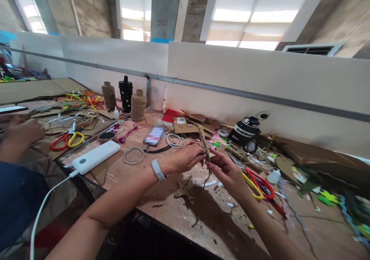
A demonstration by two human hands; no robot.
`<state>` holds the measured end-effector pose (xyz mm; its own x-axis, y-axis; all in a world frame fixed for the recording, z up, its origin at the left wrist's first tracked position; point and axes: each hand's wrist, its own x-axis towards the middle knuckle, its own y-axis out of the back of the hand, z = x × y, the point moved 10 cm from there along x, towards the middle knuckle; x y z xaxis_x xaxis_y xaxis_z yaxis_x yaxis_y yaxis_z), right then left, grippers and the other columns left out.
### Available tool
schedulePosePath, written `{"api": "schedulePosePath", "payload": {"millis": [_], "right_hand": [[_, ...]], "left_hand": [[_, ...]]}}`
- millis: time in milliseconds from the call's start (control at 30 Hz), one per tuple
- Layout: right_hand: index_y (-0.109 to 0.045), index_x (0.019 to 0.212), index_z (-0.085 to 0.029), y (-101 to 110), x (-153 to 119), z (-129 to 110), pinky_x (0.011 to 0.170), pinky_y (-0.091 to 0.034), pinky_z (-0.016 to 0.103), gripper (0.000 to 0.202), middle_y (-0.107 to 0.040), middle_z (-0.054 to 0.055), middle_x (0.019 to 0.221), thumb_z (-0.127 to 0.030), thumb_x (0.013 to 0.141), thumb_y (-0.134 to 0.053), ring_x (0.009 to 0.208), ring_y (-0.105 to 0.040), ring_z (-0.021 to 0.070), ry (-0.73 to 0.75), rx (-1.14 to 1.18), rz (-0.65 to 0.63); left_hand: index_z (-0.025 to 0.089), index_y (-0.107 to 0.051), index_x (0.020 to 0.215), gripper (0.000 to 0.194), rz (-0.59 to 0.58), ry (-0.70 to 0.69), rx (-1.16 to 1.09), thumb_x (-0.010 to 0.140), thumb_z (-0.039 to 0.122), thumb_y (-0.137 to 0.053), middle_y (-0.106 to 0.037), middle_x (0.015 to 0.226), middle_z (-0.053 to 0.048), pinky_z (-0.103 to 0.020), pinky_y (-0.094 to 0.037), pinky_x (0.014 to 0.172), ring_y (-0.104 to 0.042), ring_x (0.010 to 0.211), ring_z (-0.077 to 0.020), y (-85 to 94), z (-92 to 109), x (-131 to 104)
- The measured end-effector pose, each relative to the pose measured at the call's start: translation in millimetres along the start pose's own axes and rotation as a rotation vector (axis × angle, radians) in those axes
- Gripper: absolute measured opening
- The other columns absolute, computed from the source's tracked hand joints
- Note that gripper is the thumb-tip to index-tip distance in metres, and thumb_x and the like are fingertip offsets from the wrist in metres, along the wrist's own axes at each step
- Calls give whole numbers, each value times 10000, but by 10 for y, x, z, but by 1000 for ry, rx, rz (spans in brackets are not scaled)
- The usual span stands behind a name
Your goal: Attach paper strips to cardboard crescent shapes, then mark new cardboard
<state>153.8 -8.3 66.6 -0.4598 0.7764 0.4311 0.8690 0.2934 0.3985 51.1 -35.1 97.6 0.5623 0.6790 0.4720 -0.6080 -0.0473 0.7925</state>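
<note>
Between my two hands, a twine-wrapped strip (203, 138) stands up at a slant above the table, with a loose tail of twine hanging below. My left hand (189, 157), a pale band on its wrist, pinches the strip from the left. My right hand (227, 171) has thumb and fingertips closed on its lower part from the right. Under my hands lies a star-shaped piece wound in twine (185, 188). Red-and-yellow scissors (258, 184) lie beside my right wrist. My fingertips partly cover where the twine meets the strip.
Twine spools (138, 105), a black tumbler (125, 94) and a black bottle (245, 130) stand along the back. A white power bank (96, 157) with a cable lies left, near more scissors (68, 139). A co-worker's hands (21, 130) are at far left. Cardboard scraps (186, 125) clutter the back.
</note>
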Motion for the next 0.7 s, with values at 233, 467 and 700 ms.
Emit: {"api": "schedulePosePath", "payload": {"millis": [233, 467, 700], "right_hand": [[-533, 1275, -209, 16, 5, 8, 678, -518, 301, 481, -649, 36, 856, -411, 850, -632, 746, -623, 157, 17, -4, -5], [-550, 1271, -209, 14, 10, -24, 694, -523, 316, 490, -642, 44, 861, -433, 842, -626, 760, -625, 169, -1, -63, -18], [-548, 1278, -202, 3, 2, 31, 685, -510, 304, 497, -625, 37, 853, -420, 838, -627, 744, -608, 159, -26, -50, -32]], "left_hand": [[180, -513, 962, 221, -39, 5, 36, 994, 242, -304, -633, 1038, -65, -401, -295, 1069, -551, 1055, -184, -4, 23, -25], [179, -516, 907, 241, -58, -4, 66, 993, 239, -300, -643, 1004, -62, -397, -305, 1060, -564, 1040, -186, -4, 14, -16], [182, -530, 881, 258, -58, -15, 114, 991, 239, -304, -647, 977, -45, -392, -290, 1063, -570, 1007, -174, -6, 19, -12]]}}
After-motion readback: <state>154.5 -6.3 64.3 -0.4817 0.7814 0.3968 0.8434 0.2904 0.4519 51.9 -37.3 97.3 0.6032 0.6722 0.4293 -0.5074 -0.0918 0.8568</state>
